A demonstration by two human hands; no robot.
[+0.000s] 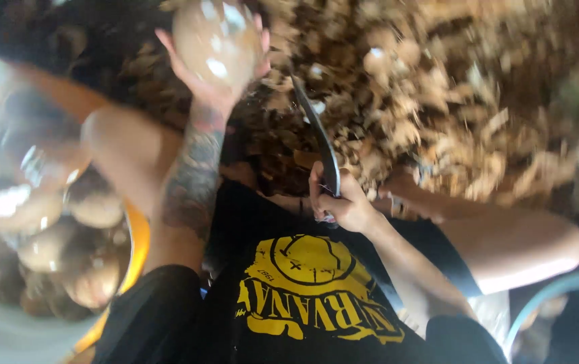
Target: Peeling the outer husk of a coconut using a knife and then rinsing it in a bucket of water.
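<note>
My left hand (212, 81) is raised in front of me, its fingers wrapped round a smooth, shiny pale-brown round fruit (216, 40), peeled and coconut-like. My right hand (343, 202) sits lower, near my chest, and grips the handle of a dark curved blade (316, 131). The blade points up toward the fruit, and its tip stops a little short of my left wrist. The tattooed left forearm (195, 175) runs down to my black shirt with a yellow print (309, 283).
A yellow-rimmed basin (137, 243) at the left holds several similar wet peeled fruits (94, 205). A heap of brown husk shavings (451, 101) covers the ground ahead. My bare knees (532, 243) flank the work, and a pale blue curved rim (552, 290) shows at the lower right.
</note>
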